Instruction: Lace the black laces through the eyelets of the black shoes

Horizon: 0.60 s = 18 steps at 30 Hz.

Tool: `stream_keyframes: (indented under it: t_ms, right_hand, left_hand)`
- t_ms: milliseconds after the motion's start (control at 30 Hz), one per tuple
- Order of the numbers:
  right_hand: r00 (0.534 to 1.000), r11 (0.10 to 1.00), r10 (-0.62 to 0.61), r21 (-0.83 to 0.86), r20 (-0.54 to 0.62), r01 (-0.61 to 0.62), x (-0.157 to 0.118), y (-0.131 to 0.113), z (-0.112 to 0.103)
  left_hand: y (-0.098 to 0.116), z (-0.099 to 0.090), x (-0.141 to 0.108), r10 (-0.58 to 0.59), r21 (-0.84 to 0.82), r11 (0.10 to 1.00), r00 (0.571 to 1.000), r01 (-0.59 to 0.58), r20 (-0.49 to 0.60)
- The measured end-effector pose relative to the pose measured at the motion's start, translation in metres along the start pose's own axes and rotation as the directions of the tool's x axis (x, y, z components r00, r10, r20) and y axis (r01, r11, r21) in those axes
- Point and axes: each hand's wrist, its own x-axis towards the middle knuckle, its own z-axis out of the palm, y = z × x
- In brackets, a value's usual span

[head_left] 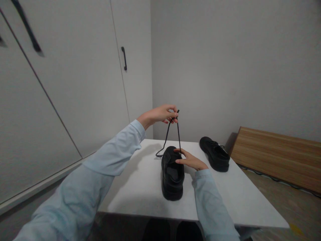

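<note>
A black lace-up shoe [173,182] lies sole down on the white table, its heel towards me and its opening facing up. My left hand [163,113] is raised above the toe and pinches a black shoelace [179,132] between thumb and fingertips. From there one stretch of lace runs taut down to the shoe, while another hangs in a loose loop that touches the tabletop left of the toe. On the right side of the shoe, near the tongue, my right hand [189,160] grips the upper with thumb and fingers. Its fingertips partly cover the eyelets.
A second black shoe [215,154], laced, sits at the back right of the white table [140,197]. Beyond the right edge stands a wooden panel [276,157] on the floor. White cabinet doors [82,83] with black handles rise at left, and a plain wall [225,67] behind.
</note>
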Motion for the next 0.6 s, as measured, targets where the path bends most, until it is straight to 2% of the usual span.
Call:
stream_keyframes:
  t_ms: [267, 433, 600]
  right_hand:
    - [1.0, 1.0, -0.017, 0.012, -0.014, 0.017, 0.0, 0.001, 0.001]
    - [1.0, 1.0, -0.003, 0.03, -0.014, 0.003, -0.001, 0.0, 0.002]
    - [1.0, 0.999, 0.021, 0.041, 0.003, -0.021, -0.002, -0.003, 0.003]
  left_hand:
    - [0.02, -0.013, 0.008, 0.028, -0.047, 0.998, 0.986, -0.037, -0.163]
    - [0.035, -0.03, 0.01, 0.072, 0.014, 0.997, 0.967, -0.07, -0.243]
    - [0.034, -0.053, 0.024, 0.098, 0.018, 0.995, 0.952, -0.097, -0.29]
